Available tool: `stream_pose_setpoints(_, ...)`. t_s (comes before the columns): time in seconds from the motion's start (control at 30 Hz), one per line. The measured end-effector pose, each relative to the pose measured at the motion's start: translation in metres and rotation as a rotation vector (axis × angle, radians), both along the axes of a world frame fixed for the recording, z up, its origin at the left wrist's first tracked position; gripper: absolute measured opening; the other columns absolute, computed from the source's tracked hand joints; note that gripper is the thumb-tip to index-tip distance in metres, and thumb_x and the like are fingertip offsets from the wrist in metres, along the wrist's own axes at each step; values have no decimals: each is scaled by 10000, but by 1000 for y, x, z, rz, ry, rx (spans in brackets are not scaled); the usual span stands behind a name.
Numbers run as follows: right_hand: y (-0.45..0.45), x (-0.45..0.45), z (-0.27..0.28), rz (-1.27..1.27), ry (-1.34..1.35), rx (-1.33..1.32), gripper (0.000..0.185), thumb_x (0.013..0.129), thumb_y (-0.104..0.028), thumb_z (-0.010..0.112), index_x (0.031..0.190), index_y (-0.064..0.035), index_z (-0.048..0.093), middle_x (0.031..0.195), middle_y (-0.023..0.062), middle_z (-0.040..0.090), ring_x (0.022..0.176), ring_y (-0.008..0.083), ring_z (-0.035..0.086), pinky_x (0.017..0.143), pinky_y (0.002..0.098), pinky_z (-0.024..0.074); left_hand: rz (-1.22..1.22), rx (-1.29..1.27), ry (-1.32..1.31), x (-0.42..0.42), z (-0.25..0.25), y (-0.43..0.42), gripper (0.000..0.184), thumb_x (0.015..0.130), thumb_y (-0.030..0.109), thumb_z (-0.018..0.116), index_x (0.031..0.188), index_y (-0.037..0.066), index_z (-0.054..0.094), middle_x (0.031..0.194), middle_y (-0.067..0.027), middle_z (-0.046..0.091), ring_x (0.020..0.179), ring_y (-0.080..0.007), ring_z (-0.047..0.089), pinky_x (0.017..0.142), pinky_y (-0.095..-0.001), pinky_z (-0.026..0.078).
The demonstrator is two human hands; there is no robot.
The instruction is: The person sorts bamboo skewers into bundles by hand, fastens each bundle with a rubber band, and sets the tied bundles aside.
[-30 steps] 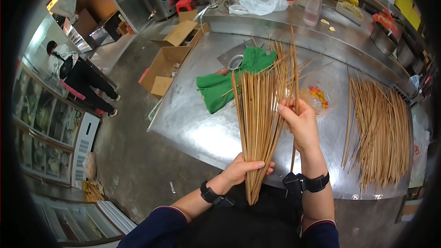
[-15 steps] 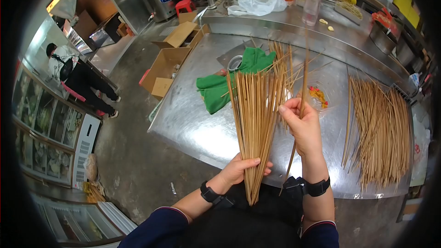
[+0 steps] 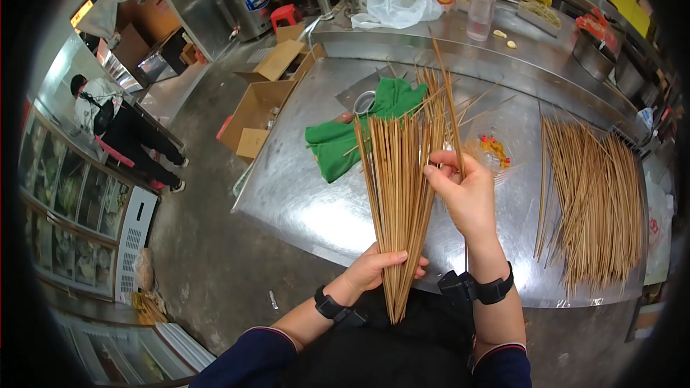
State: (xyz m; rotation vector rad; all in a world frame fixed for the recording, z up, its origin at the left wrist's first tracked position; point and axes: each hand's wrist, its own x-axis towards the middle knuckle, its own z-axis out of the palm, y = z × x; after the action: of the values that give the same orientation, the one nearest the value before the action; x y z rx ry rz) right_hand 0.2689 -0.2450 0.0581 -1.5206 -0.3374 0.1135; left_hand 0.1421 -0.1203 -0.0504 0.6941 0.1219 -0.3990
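Note:
My left hand [image 3: 381, 266] is wrapped around the lower end of a fanned bundle of bamboo skewers [image 3: 399, 187], which stands nearly upright above my lap. At the bundle's right edge, my right hand [image 3: 466, 190] pinches a long bamboo skewer [image 3: 450, 93] whose upper end tilts left. Whether more than one stick is between those fingers I cannot tell. Its thumb and fingertips are close against the bundle; contact is partly hidden. Behind the bundle lie more loose skewers and a green cloth [image 3: 334, 147]. A large pile of skewers [image 3: 593, 205] rests on the table to the right.
The steel table [image 3: 287, 194] has a clear plastic dish with red and yellow bits [image 3: 494, 152]. On the back ledge are a plastic cup [image 3: 480, 18] and a white bag [image 3: 402, 3]. Cardboard boxes [image 3: 255, 111] stand left; a person [image 3: 129, 126] bends at far left.
My right hand has moved left to the bundle's edge. The skewer in it has swung from leaning right to leaning left. My left hand keeps its hold.

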Motion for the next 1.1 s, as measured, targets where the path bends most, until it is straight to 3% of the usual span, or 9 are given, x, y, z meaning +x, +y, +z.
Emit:
stream_pose_setpoints(0.27,-2,4,1,21,-7,-87,195,739,-111,686,865,22,617,670,-33,521,599,36,463,543,181,386,-35,7,-19,-1,0,-2,362,847,141,557,1157,-16,454,1025,-196,588,901,-286,608,809,-404,501)
stream_pose_setpoints(0.33,-4,7,1,109,147,75,186,743,-112,688,856,11,605,700,-25,539,626,46,481,572,184,396,-29,19,-16,-1,1,-2,367,847,143,558,1161,-14,452,1026,-195,588,903,-284,608,809,-403,501)
stream_pose_setpoints(0.57,-12,8,8,214,354,165,177,743,-122,702,844,-34,585,757,-18,555,700,50,497,654,175,385,-2,-7,-39,-2,1,-2,391,839,154,573,1170,-8,444,1013,-181,594,894,-273,609,809,-394,498)
stream_pose_setpoints(0.97,-16,9,5,226,363,148,175,745,-146,711,823,-53,585,737,-27,569,635,33,478,581,165,358,15,93,-12,-1,3,-4,360,810,91,602,1131,-2,466,960,-156,605,856,-247,616,768,-361,509)
stream_pose_setpoints(1.03,-15,10,2,231,380,139,159,754,-134,694,830,-69,570,665,-40,540,447,3,358,390,155,238,17,95,-17,0,4,-3,362,813,93,599,1134,-4,462,964,-158,604,856,-248,616,772,-364,509)
stream_pose_setpoints(1.07,-15,10,2,234,382,137,159,754,-134,694,830,-69,570,665,-40,540,447,3,358,390,155,238,16,95,-16,-1,4,-3,363,817,94,597,1137,-5,459,969,-160,603,857,-249,616,777,-366,509)
stream_pose_setpoints(1.1,-15,9,2,226,349,159,173,753,-134,697,857,-46,589,710,-25,561,563,27,437,509,166,324,16,93,-13,-1,4,-3,363,817,94,597,1137,-5,459,969,-160,603,857,-249,616,777,-366,509)
